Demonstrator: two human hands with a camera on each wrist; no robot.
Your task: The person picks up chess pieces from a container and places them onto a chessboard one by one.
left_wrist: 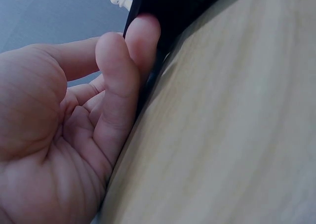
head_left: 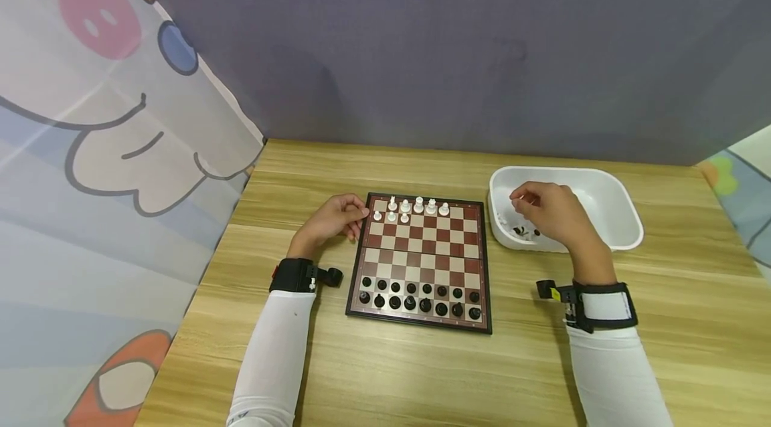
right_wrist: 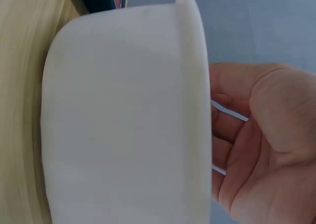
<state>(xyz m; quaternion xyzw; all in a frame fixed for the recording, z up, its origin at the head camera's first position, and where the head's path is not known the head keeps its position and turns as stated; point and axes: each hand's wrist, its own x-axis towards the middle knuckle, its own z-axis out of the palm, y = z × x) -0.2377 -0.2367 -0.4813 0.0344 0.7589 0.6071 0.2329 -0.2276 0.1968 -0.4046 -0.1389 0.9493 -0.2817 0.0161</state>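
A magnetic-looking chessboard (head_left: pixel 415 256) with brown and cream squares lies on the table. My left hand (head_left: pixel 337 218) grips its far left edge; in the left wrist view, fingertips (left_wrist: pixel 143 34) press against the black side. White chess pieces (head_left: pixel 419 204) stand along the far rows, with gaps toward the right. Two full rows of black chess pieces (head_left: pixel 411 302) line the near side. Over the left part of a white plastic tub (head_left: pixel 614 213), my right hand (head_left: pixel 551 211) hovers with bent fingers. The tub wall hides its fingertips in the right wrist view, so anything between them cannot be made out.
Several small black and white pieces (head_left: pixel 523 233) lie in the tub's near left corner. The wooden table (head_left: pixel 415 380) meets a grey partition (head_left: pixel 421 45) at the back. A cartoon-printed curtain (head_left: pixel 120 146) hangs on the left.
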